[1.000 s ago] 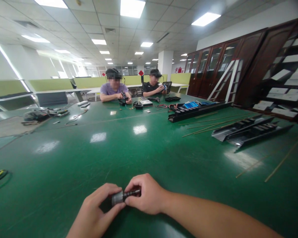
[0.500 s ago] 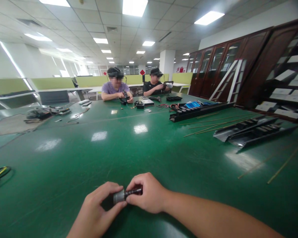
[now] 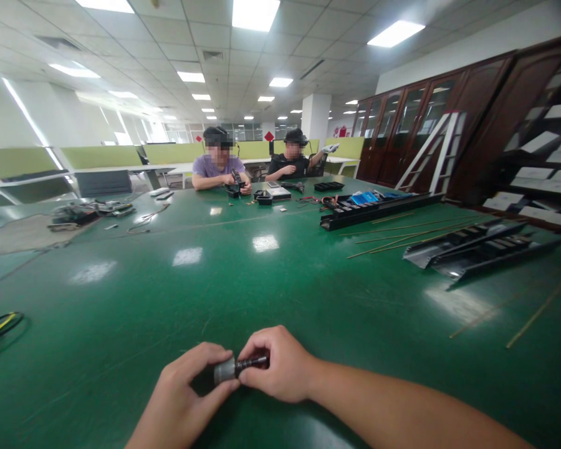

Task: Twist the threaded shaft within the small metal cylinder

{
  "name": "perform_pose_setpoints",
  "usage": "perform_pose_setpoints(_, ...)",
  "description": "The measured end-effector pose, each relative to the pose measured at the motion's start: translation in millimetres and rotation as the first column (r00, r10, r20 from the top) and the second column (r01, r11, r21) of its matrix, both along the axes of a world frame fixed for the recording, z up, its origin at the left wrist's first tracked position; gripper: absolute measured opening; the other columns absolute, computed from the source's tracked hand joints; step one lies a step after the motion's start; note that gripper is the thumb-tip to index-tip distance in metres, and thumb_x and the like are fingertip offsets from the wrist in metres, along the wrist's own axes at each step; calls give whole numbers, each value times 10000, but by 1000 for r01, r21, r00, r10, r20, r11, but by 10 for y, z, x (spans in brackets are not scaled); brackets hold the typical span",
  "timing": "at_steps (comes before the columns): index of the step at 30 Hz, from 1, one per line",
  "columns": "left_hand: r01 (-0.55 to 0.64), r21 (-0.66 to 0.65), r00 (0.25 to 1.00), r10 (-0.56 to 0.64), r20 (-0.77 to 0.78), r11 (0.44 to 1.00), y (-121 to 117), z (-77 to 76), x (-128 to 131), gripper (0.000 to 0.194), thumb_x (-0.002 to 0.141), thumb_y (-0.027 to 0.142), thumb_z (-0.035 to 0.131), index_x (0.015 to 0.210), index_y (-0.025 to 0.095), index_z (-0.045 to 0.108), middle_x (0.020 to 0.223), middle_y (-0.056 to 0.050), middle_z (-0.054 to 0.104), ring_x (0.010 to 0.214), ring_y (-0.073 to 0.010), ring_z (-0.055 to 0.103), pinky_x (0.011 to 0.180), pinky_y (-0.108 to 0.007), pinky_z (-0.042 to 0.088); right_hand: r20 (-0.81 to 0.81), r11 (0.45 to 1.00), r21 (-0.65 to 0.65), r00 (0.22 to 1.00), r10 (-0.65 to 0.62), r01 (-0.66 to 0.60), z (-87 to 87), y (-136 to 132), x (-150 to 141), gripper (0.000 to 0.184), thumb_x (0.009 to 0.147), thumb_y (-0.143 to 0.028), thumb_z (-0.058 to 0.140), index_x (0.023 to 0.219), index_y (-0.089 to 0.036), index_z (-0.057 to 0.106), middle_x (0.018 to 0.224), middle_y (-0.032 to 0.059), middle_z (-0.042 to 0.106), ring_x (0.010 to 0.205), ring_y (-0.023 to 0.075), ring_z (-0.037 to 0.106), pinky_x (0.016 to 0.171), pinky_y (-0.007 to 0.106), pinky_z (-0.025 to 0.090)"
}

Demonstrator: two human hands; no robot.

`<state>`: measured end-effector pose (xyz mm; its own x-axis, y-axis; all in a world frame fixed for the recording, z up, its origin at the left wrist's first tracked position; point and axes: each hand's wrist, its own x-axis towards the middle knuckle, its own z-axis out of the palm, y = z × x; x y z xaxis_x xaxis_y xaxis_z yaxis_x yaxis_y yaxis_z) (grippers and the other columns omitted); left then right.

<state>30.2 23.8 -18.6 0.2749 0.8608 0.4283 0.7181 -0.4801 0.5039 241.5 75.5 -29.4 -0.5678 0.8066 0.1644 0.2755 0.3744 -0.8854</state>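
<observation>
Near the front edge of the green table, a small metal part is held between my two hands. It has a thick grey cylinder (image 3: pixel 223 371) at one end and a thin, dark, ringed shaft (image 3: pixel 254 362) at the other. My left hand (image 3: pixel 181 388) closes thumb and forefinger around the cylinder. From the right, my right hand (image 3: pixel 283 368) pinches the part at the shaft, its thumb and forefinger close to the cylinder's end. Those fingers partly cover the shaft. The part lies roughly level, its shaft pointing right.
Black metal channels (image 3: pixel 486 249) and thin brass-coloured rods (image 3: pixel 393 246) lie on the right of the green table (image 3: pixel 135 318). A black-and-yellow cable (image 3: pixel 2 324) is at the left edge. Two people (image 3: pixel 217 165) sit across the table, near small black trays (image 3: pixel 263 198).
My hands keep their grip on the metal part with hardly any shift. Across the table, the person in black has swung a gloved hand outward and up to the right.
</observation>
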Motion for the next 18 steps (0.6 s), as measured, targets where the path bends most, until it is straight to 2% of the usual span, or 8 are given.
perform_pose_setpoints(18, 5, 26, 1000, -5, 23, 1000, -9, 6, -6, 216, 818, 308, 763, 1019, 277, 687, 955, 8, 740, 862, -174, 724, 780, -232, 581, -31, 1000, -10, 999, -22, 21, -31, -7, -8, 146, 718, -271, 727, 824, -178, 761, 667, -12, 650, 600, 126, 565, 568, 216, 407)
